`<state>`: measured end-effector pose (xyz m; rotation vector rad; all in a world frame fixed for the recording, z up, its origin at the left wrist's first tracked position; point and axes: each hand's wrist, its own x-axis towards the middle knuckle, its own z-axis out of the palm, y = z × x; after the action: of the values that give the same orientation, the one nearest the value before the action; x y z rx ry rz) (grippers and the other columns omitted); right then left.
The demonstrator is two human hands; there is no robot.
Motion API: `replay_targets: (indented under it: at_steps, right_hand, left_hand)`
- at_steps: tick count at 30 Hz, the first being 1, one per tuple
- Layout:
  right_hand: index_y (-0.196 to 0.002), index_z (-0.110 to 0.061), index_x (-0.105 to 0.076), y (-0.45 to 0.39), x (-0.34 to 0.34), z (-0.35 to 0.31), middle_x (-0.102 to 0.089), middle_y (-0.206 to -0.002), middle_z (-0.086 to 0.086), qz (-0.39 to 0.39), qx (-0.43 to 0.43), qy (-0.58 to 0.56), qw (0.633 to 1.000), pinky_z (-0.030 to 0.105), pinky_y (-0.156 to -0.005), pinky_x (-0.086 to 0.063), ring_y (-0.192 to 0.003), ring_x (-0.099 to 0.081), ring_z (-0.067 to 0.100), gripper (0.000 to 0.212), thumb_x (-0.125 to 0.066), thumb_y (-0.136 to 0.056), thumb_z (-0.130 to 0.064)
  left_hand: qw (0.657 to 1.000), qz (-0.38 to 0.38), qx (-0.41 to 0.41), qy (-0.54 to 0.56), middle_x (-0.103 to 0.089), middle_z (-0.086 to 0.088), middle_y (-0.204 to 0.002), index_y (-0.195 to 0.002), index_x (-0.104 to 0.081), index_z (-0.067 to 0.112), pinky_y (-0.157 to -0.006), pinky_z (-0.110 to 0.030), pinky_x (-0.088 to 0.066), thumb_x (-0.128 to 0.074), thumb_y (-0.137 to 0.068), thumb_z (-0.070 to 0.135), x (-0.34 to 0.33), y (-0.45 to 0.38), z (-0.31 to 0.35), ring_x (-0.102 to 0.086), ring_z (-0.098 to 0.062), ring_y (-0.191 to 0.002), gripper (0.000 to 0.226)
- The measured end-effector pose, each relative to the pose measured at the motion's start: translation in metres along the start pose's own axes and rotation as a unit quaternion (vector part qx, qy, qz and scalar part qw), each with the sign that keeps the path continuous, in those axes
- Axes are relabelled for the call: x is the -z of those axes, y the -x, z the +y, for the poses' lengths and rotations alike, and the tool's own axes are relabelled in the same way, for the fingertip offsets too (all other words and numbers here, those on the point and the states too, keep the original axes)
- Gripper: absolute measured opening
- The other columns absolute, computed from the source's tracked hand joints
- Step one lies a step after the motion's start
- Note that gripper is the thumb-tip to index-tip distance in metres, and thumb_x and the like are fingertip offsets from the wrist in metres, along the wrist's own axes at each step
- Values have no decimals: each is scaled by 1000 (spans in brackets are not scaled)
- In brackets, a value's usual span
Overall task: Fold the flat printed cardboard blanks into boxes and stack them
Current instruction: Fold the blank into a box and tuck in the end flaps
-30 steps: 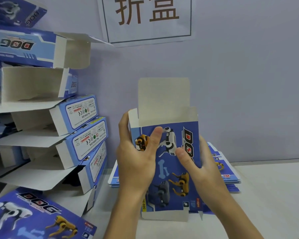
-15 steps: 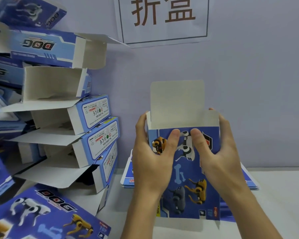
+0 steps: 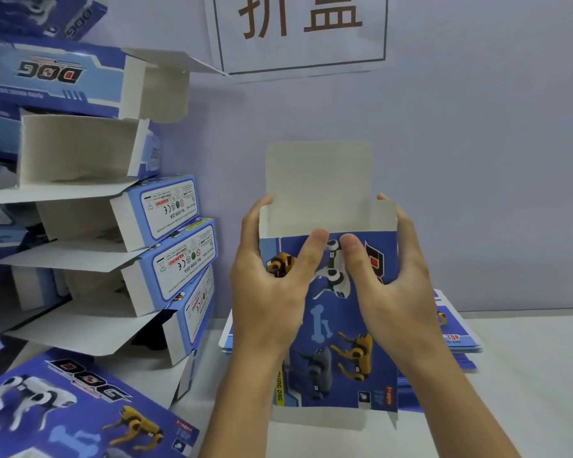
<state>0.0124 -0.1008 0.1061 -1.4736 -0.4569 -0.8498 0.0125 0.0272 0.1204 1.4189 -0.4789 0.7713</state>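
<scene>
Blue printed cardboard is held between both hands: the left hand (image 3: 272, 289) and the right hand (image 3: 391, 285) grip a half-formed box (image 3: 338, 328) upright over the white table (image 3: 526, 375), thumbs pressing side by side on its front panel and fingers curled round its side edges. Its grey top flap (image 3: 318, 183) stands open, pointing up. Behind the box lies a pile of flat blanks (image 3: 457, 335), to the left leans a stack of folded boxes (image 3: 166, 246), and a paper sign (image 3: 298, 31) hangs on the wall (image 3: 477, 160).
</scene>
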Motion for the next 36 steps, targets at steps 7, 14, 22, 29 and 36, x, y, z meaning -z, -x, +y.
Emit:
replay_targets:
  at_steps: [7, 14, 22, 29, 36]
  right_hand:
    - [-138, -34, -46, 2, -1, -3, -72, -100, -17, -10, -4, -21, 1000, 21, -59, -58, -87, -73, 6, 56, -61, -86, -46]
    - [-112, -43, -59, 1, 1, -11, -74, -88, -10, -48, -40, -55, 996, 22, -49, -56, -78, -75, 11, 29, -60, -84, -48]
    - [-114, -42, -56, 0, 15, -15, -72, -88, 14, -135, -90, -61, 985, 54, -70, -61, -82, -72, 35, 40, -46, -84, -67]
    - [-102, -30, -68, -13, 14, -19, -70, -74, 6, -65, -134, -41, 988, 32, -51, -55, -63, -71, 18, 38, -40, -85, -51]
    - [-111, -46, -48, -13, 14, -14, -63, -63, 2, -28, -179, -73, 981, 26, -43, -49, -52, -64, 14, 29, -52, -84, -35]
  left_hand:
    - [999, 25, 29, -12, -61, 0, -68, -90, -65, 15, -61, -28, -52, -50, -91, 62, 1, -3, 4, -62, -10, -67, 49]
    - [995, 49, 92, 3, -65, -3, -97, -90, -70, 28, -60, -17, -50, -36, -84, 46, 4, -7, 4, -62, -20, -82, 39]
    - [994, 37, 104, -11, -65, 3, -73, -85, -67, 18, -50, -27, -49, -40, -90, 30, 7, -10, 12, -58, -17, -57, 29]
    - [991, 33, 127, 28, -58, 14, -59, -88, -66, 8, -40, -14, -39, -45, -98, 11, -1, -8, 18, -59, 1, -53, 24]
    - [983, 35, 167, 65, -63, -20, -102, -103, -52, 34, -44, -27, -47, -44, -97, 7, 2, -8, 25, -62, -17, -59, 29]
